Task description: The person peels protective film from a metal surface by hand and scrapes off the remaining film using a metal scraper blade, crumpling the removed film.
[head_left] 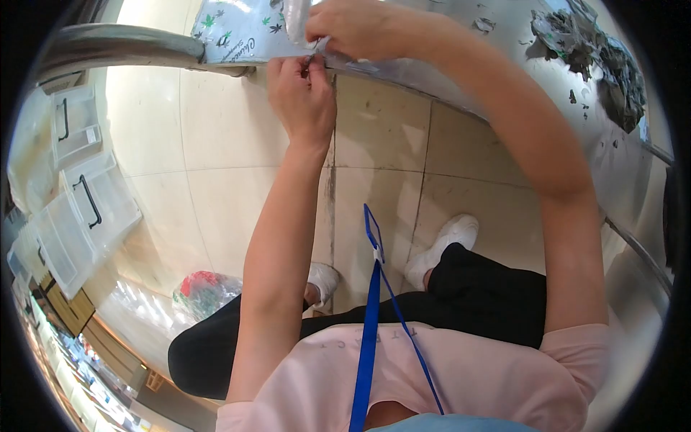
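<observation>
At the front edge of the metal table (461, 79), both hands work close together. My left hand (302, 97) has its fingers closed in a pinch on a small dark bit that I cannot make out. Just above and to the right, my right hand (356, 29) is bent inward with its fingertips pressed together near that same spot; whatever they hold is hidden. A white, shiny plastic-looking piece (296, 20) stands beside the right fingers. Beneath it lies a pale blue printed sheet (234, 36) with dark leaf shapes and lettering.
A clump of dark grey, clay-like material (612, 75) lies on the table at the right, with crumbs around it. A curved metal tube (129, 47) juts out at the left. Clear plastic boxes (97, 201) with black handles and a plastic bag (205, 294) are on the floor.
</observation>
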`<move>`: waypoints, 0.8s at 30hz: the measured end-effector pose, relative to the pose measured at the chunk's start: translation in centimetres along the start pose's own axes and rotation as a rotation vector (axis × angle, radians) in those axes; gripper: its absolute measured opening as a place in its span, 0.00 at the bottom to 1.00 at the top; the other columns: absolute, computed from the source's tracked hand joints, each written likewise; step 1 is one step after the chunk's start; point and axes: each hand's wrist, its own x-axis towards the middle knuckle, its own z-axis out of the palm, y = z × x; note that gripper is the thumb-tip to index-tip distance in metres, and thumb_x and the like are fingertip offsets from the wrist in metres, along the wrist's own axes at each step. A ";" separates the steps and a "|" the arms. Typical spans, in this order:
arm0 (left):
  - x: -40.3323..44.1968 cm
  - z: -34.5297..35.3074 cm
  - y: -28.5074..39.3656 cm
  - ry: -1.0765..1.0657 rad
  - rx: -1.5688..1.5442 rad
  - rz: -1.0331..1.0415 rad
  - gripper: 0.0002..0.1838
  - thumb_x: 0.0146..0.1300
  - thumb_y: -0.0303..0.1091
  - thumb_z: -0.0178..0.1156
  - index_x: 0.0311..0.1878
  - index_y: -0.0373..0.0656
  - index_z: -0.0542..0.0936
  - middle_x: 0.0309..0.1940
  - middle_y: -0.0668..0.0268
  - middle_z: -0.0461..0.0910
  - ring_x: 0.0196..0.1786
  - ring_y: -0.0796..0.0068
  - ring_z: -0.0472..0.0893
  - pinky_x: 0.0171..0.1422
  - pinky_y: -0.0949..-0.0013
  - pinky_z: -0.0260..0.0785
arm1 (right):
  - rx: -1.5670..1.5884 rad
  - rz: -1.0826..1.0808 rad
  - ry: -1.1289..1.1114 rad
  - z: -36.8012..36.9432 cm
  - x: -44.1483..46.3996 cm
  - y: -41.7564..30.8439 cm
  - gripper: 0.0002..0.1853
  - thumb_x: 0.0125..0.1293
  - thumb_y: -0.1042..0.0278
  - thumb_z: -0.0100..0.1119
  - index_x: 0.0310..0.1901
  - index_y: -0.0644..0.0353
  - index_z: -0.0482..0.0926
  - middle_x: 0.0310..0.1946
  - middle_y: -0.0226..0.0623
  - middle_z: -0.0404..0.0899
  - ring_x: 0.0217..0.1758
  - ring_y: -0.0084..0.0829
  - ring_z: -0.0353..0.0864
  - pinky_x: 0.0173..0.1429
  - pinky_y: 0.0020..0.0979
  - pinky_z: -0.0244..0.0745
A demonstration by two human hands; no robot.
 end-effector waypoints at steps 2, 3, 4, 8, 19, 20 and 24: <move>-0.1 -0.1 -0.1 0.012 -0.017 -0.017 0.08 0.57 0.30 0.58 0.25 0.35 0.76 0.25 0.60 0.72 0.31 0.62 0.73 0.35 0.66 0.65 | 0.052 -0.057 0.030 0.6 -0.4 -0.4 0.07 0.52 0.73 0.53 0.29 0.68 0.79 0.32 0.53 0.78 0.37 0.50 0.78 0.41 0.42 0.73; -0.2 -0.1 -0.2 0.010 -0.006 0.007 0.08 0.57 0.29 0.59 0.26 0.36 0.76 0.26 0.60 0.72 0.31 0.62 0.73 0.35 0.65 0.65 | 0.072 -0.025 0.003 0.3 -0.5 -0.5 0.07 0.52 0.73 0.53 0.28 0.68 0.79 0.31 0.53 0.78 0.37 0.50 0.78 0.41 0.41 0.73; -0.2 -0.2 -0.4 0.010 0.005 0.032 0.07 0.56 0.28 0.59 0.26 0.36 0.75 0.28 0.59 0.72 0.31 0.61 0.73 0.35 0.64 0.65 | 0.093 0.006 -0.023 -0.1 -0.4 -0.7 0.07 0.52 0.73 0.53 0.27 0.68 0.79 0.30 0.53 0.78 0.36 0.50 0.78 0.41 0.41 0.73; 1.5 -2.1 0.3 0.111 0.042 0.134 0.05 0.55 0.25 0.58 0.26 0.37 0.72 0.26 0.60 0.70 0.30 0.61 0.71 0.33 0.63 0.64 | 0.120 -0.127 0.183 -0.3 1.4 -0.6 0.08 0.52 0.72 0.54 0.26 0.66 0.80 0.28 0.52 0.79 0.36 0.49 0.79 0.40 0.41 0.72; 6.0 -4.2 2.8 -0.054 -0.056 0.220 0.10 0.63 0.35 0.57 0.39 0.38 0.82 0.35 0.63 0.78 0.33 0.73 0.77 0.41 0.73 0.68 | 0.334 -0.013 0.436 -4.3 -0.3 -0.6 0.10 0.59 0.67 0.53 0.32 0.65 0.81 0.31 0.48 0.79 0.40 0.47 0.77 0.44 0.40 0.71; 6.4 -3.8 2.9 -0.110 0.028 0.241 0.09 0.62 0.34 0.58 0.39 0.40 0.82 0.34 0.63 0.78 0.33 0.72 0.77 0.41 0.72 0.69 | 0.346 0.042 0.424 -4.4 -0.7 -0.3 0.11 0.60 0.65 0.54 0.32 0.65 0.81 0.29 0.47 0.80 0.35 0.43 0.79 0.40 0.38 0.71; 8.4 -2.9 5.2 -0.221 0.209 0.357 0.08 0.56 0.34 0.60 0.28 0.38 0.79 0.28 0.59 0.76 0.31 0.61 0.75 0.34 0.64 0.66 | 0.493 0.226 0.457 -4.8 -2.2 -0.4 0.13 0.59 0.63 0.58 0.31 0.66 0.81 0.19 0.41 0.78 0.21 0.28 0.73 0.28 0.31 0.68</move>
